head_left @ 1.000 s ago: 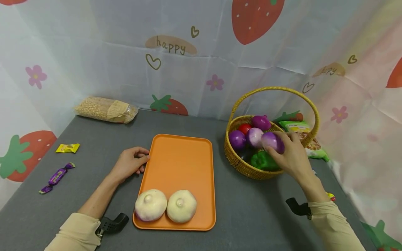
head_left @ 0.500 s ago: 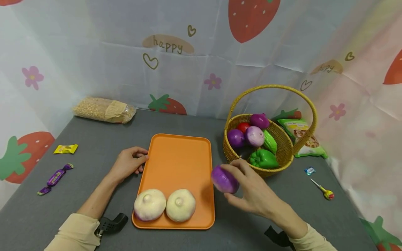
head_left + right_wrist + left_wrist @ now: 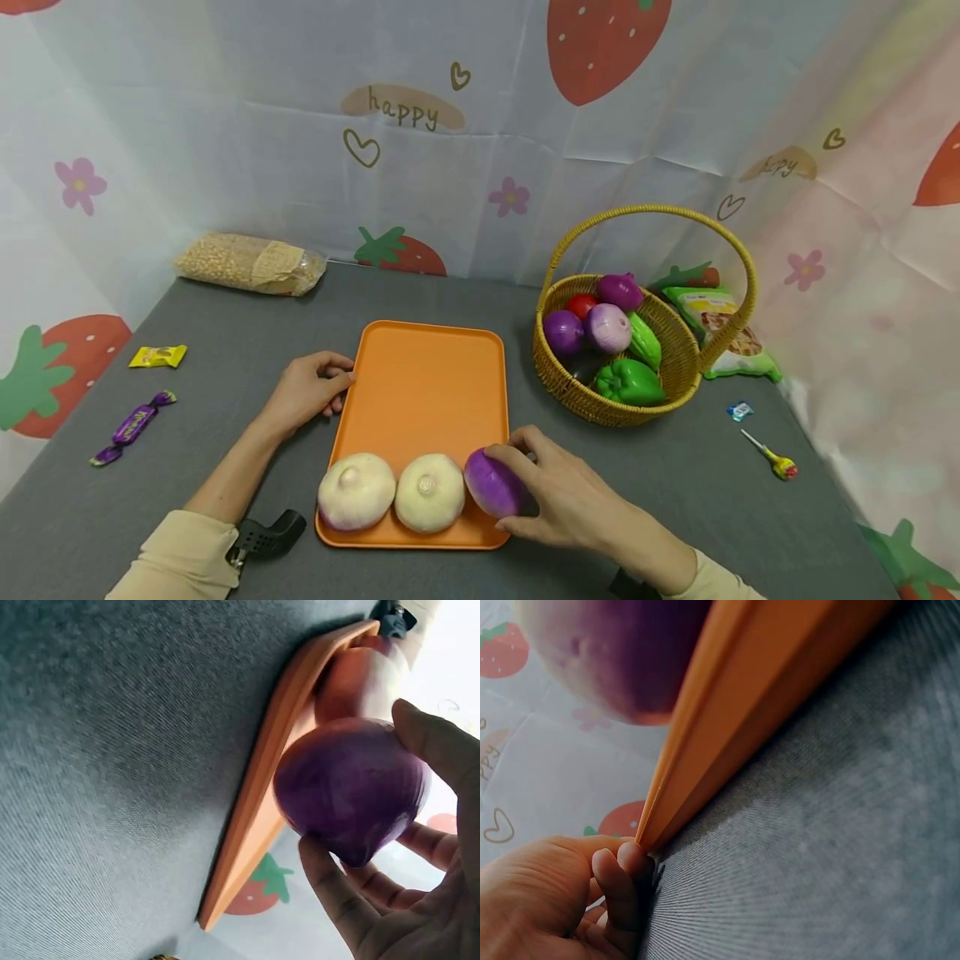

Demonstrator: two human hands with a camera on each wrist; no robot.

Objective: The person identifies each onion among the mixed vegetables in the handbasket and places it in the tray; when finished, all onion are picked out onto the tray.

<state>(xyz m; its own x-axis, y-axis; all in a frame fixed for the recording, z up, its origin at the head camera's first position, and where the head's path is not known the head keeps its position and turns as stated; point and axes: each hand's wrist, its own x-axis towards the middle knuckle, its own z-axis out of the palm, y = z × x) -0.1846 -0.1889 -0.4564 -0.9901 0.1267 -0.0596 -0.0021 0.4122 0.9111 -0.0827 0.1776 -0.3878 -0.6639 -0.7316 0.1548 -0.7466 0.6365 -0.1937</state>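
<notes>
My right hand (image 3: 566,496) grips a purple onion (image 3: 492,483) at the lower right corner of an orange tray (image 3: 431,392). In the right wrist view, the thumb and fingers are spread round the onion (image 3: 349,784); whether its underside touches the tray cannot be told. Two round whitish bulbs, a left one (image 3: 356,492) with a purple base and a middle one (image 3: 430,493), sit side by side along the tray's near end. My left hand (image 3: 303,387) is at the tray's left edge; in the left wrist view, its thumb and fingertips (image 3: 634,855) pinch the rim.
A yellow wicker basket (image 3: 592,408) at right holds onions, a green pepper (image 3: 630,382) and other vegetables. Behind it lies a green packet (image 3: 742,350); a lollipop (image 3: 780,462) is at right. Wrapped candies (image 3: 135,425) and a bag of beans (image 3: 251,262) lie at left.
My right hand has carried the onion from the basket leftward and down to the tray's near right corner, beside the whitish bulbs. The left hand has stayed at the tray's edge.
</notes>
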